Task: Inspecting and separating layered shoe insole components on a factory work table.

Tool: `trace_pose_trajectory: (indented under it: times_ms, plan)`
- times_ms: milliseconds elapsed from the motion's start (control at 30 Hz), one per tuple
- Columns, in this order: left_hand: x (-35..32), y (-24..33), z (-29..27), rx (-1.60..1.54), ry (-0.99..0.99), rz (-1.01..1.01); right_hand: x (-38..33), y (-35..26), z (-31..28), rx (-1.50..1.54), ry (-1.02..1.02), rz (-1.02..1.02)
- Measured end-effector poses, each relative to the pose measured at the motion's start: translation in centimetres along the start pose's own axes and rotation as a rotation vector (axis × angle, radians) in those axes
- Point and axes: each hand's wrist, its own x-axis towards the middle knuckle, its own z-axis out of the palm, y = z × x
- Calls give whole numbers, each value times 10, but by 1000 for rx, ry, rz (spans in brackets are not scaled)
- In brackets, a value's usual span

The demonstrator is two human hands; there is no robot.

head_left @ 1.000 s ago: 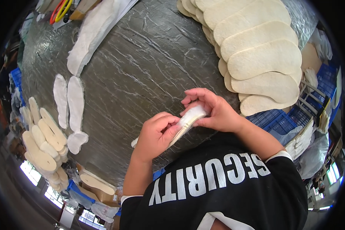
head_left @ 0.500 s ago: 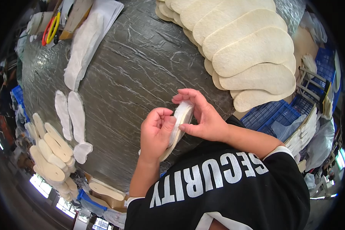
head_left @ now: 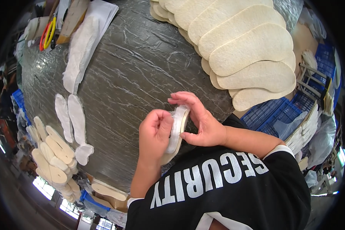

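Note:
A cream insole point(head_left: 184, 122) with a layer of white fluffy padding point(head_left: 176, 132) on its face stands on edge between my hands, close to my body. My left hand point(head_left: 154, 129) is closed at the padding's left side, thumb against it and fingers curled. On the other side, my right hand point(head_left: 205, 124) grips the insole's edge, the thumb low and the fingers bent over its upper end. Loose fibres stick out at that upper end. The lower end of the insole shows below my left hand.
Overlapping cream insoles point(head_left: 253, 50) cover the table's far right. On the left lie white padding pieces point(head_left: 77, 119), a longer padding stack point(head_left: 80, 53) on paper sheets, and scissors point(head_left: 50, 32). More insoles point(head_left: 51, 161) are piled at the left edge; blue crates point(head_left: 270, 115) stand at the right.
The insole has turned more upright, and more of the padded face and its upper end shows. My right fingers have shifted slightly left and down; the view has shifted a little.

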Motion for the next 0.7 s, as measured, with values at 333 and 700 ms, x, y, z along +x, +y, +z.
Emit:
trace_pose_trajectory:
  times_ms: [333, 700]
  plan:
    - [-1, 1, 0, 62, -116, -74, 0, 2, -2, -1, -34, 7]
    - [-1, -6, 2, 12, -139, -13, 6, -4, -7, 49, -141, 189]
